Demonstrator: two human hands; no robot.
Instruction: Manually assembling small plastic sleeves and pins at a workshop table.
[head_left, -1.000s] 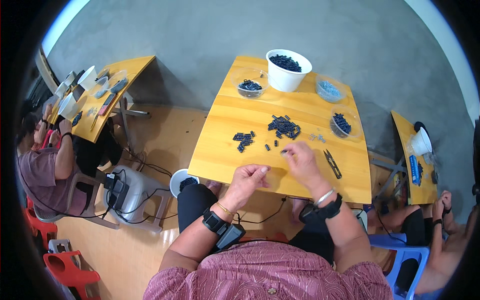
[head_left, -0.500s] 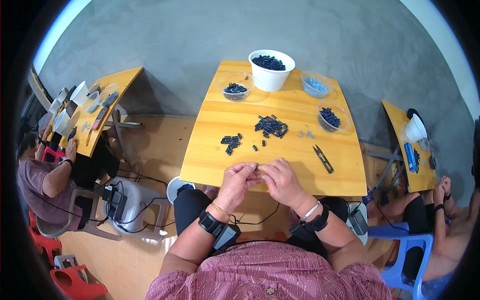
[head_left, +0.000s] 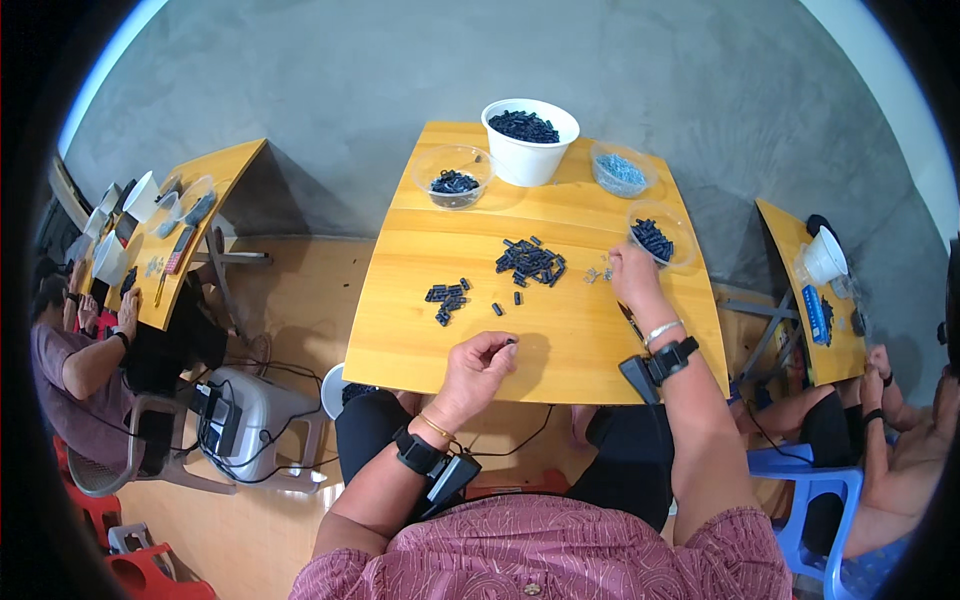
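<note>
My left hand (head_left: 478,368) is above the table's near edge, thumb and forefinger pinched on a small dark tubular piece (head_left: 511,342), mostly covered by the fingertips. Stretched forward, my right hand (head_left: 634,277) has its fingers bent down beside a few small silvery bits (head_left: 597,274), close to the clear bowl of dark pieces (head_left: 653,240). What those fingers hold, if anything, is hidden. A larger pile of dark tubular pieces (head_left: 530,262) lies mid-table, with a smaller group (head_left: 446,298) to its left. Two single pieces lie between them and my left hand.
At the back stand a white tub (head_left: 528,160) full of dark pieces, a clear bowl (head_left: 454,180) of dark parts and another bowl (head_left: 620,172) of light blue bits. Thread snips (head_left: 631,320) lie partly under my right forearm. Other people sit at side tables.
My hands have parted. The right one has moved forward and right to the silvery bits; the left stays near the front edge with the small dark piece.
</note>
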